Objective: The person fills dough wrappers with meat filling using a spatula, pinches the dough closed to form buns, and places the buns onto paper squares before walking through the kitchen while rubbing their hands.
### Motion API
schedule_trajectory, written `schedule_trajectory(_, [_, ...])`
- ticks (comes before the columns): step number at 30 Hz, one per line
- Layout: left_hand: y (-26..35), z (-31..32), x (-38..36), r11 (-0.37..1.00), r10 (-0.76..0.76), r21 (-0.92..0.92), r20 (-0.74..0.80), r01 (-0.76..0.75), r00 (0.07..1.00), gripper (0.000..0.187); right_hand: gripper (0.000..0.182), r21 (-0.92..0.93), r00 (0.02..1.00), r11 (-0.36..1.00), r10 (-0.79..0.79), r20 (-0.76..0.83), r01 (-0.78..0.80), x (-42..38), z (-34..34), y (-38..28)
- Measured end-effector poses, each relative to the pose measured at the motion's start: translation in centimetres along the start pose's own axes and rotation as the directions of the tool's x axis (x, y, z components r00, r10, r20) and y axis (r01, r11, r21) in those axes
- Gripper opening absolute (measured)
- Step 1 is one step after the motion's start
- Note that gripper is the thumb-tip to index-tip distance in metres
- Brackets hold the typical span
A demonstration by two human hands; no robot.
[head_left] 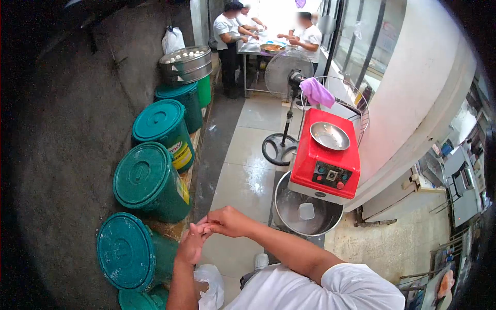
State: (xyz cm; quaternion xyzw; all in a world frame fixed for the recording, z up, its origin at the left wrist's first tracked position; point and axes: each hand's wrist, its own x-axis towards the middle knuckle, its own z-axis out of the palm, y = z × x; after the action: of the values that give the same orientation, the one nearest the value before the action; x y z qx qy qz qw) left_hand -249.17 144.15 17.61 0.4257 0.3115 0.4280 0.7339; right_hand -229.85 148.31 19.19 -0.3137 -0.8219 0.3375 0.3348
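Both hands meet in front of the chest: right hand pinches the fingertips of the left hand, which grasps nothing. Below sits a white bag, beside green buckets and a red mixer.

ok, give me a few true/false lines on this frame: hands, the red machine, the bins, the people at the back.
1. The left hand and right hand touch each other. True.
2. The red machine stands over a metal bowl. True.
3. The green bins along the wall have their lids off. False: the lids are on.
4. The hands hold a knife. False: no tool shows in them.
5. People stand at a table in the back. True.
6. The fan lies flat on the floor. False: it stands upright on its pole.
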Motion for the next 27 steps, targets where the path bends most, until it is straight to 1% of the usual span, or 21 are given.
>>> schedule_trajectory(1, [0.4,0.0,0.2,1.0,-0.01,0.014,0.034,0.01,0.999,0.073,0.017,0.09,1.0,0.996,0.0,-0.022,0.002,-0.1,-0.1,0.0])
schedule_trajectory(2, [0.2,-0.1,0.3,1.0,-0.015,0.021,0.046,0.014,0.999,0.073,0.017,0.087,0.999,0.996,0.003,-0.036,0.001,-0.4,-0.2,0.0])
schedule_trajectory(4, [-1.0,-0.6,0.1,0.999,0.045,-0.007,0.012,-0.045,0.999,0.075,0.015,0.179,0.999,0.983,-0.032,-0.02,0.035,-1.4,-0.5,0.1])
schedule_trajectory(5, [-1.5,-0.5,0.0,0.999,0.035,0.0,0.029,-0.035,0.999,0.075,0.015,0.175,0.999,0.984,-0.024,-0.039,0.031,-1.7,-0.5,0.2])
schedule_trajectory(7, [-2.6,0.6,-0.2,0.999,0.026,-0.038,-0.099,-0.029,0.995,0.075,0.016,0.118,0.999,0.993,0.033,-0.031,-0.03,-2.5,-0.3,0.1])
schedule_trajectory(8, [-2.8,1.1,-0.1,0.999,0.012,-0.032,-0.088,-0.015,0.996,0.075,0.016,0.122,0.998,0.992,0.044,-0.047,-0.038,-2.7,-0.2,0.2])
schedule_trajectory(10, [-2.5,2.1,0.4,0.999,-0.008,-0.048,-0.133,0.002,0.991,0.075,0.025,-0.1,0.996,0.992,0.079,-0.038,-0.082,-2.7,-0.1,0.7])
schedule_trajectory(11, [-2.0,2.2,0.7,0.999,-0.008,-0.042,-0.131,0.002,0.991,0.075,0.025,-0.098,0.996,0.992,0.076,-0.044,-0.08,-2.5,0.1,0.8])
schedule_trajectory(13, [-1.0,2.0,1.2,0.99,-0.039,0.135,-0.017,0.041,0.999,0.077,0.031,-0.199,0.997,0.977,0.072,-0.013,-0.073,-1.9,0.2,0.7])
schedule_trajectory(14, [-0.8,1.4,1.4,0.989,-0.037,0.14,-0.014,0.039,0.999,0.077,0.031,-0.2,0.998,0.977,0.068,-0.018,-0.07,-1.8,0.2,0.7])
schedule_trajectory(16, [-0.8,0.2,1.7,0.994,-0.013,0.112,-0.013,0.015,1.0,0.074,0.024,-0.11,0.998,0.993,-0.036,-0.058,0.03,-1.7,-0.2,0.1])
schedule_trajectory(17, [-1.0,0.0,1.6,0.993,-0.012,0.117,-0.006,0.012,1.0,0.074,0.024,-0.114,0.997,0.993,-0.039,-0.065,0.031,-1.7,-0.3,0.1])
schedule_trajectory(19, [-1.0,0.0,1.3,0.991,0.097,0.099,-0.085,-0.089,0.992,0.066,0.024,0.061,0.982,0.991,-0.106,-0.155,0.117,-1.7,-0.2,0.1])
schedule_trajectory(20, [-0.8,-0.1,1.1,0.99,0.099,0.104,-0.079,-0.091,0.992,0.066,0.024,0.058,0.981,0.991,-0.109,-0.161,0.12,-1.9,-0.1,0.7])
schedule_trajectory(22, [0.3,-0.3,0.6,0.972,0.144,0.208,-0.169,-0.108,0.975,0.057,0.021,-0.03,0.983,0.998,-0.051,-0.176,0.047,-2.5,-0.3,2.6])
schedule_trajectory(23, [0.6,-1.0,0.6,0.971,0.145,0.211,-0.164,-0.109,0.976,0.057,0.021,-0.032,0.982,0.998,-0.053,-0.181,0.048,-2.7,-0.7,3.4])
schedule_trajectory(25, [1.5,-2.6,0.8,0.939,0.323,0.234,-0.344,-0.253,0.882,0.043,0.017,0.016,0.968,0.987,0.158,-0.194,-0.158,-2.8,-1.9,3.8])
schedule_trajectory(26, [2.3,-3.2,0.7,0.938,0.326,0.235,-0.344,-0.255,0.88,0.043,0.017,0.016,0.969,0.988,0.155,-0.194,-0.155,-2.6,-2.0,3.7])
schedule_trajectory(27, [3.5,-3.4,0.4,0.935,0.347,0.215,-0.412,-0.281,0.842,0.042,0.016,-0.079,0.964,0.978,0.177,-0.201,-0.196,-2.3,-1.9,3.5])
